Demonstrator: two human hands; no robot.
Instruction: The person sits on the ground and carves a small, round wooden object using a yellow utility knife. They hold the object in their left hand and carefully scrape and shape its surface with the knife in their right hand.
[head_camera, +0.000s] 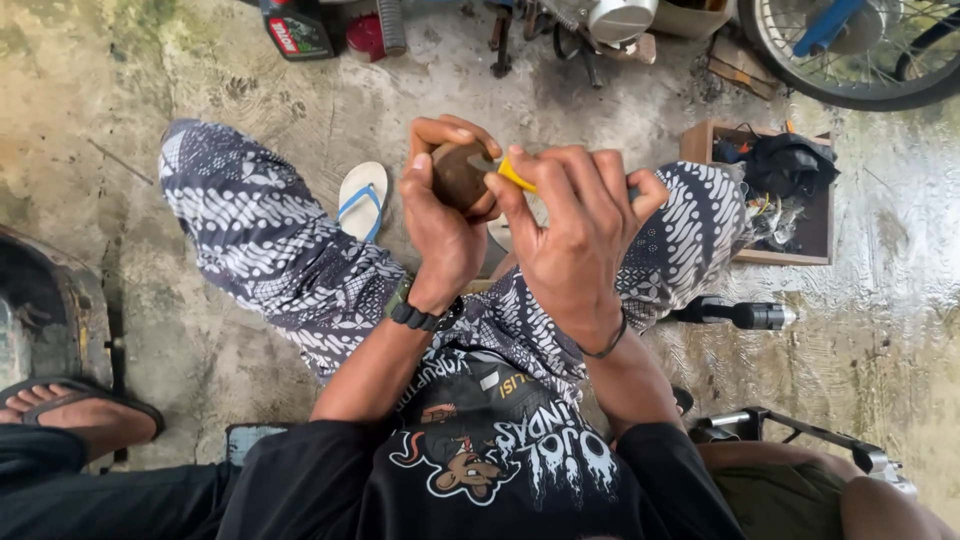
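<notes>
The round brown lump, hard and dull-skinned, sits cupped in my left hand, fingers curled tight around it. My right hand, just beside, grips a yellow-handled tool whose tip touches it. If that tip skids off the curved skin, I judge it would meet my left fingers. Both wrists bend over my patterned trousers.

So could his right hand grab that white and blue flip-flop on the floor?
Probably not right now. The right hand is full, gripping a yellow-handled tool, and the left hand with the brown round object sits between it and the flip-flop.
</notes>
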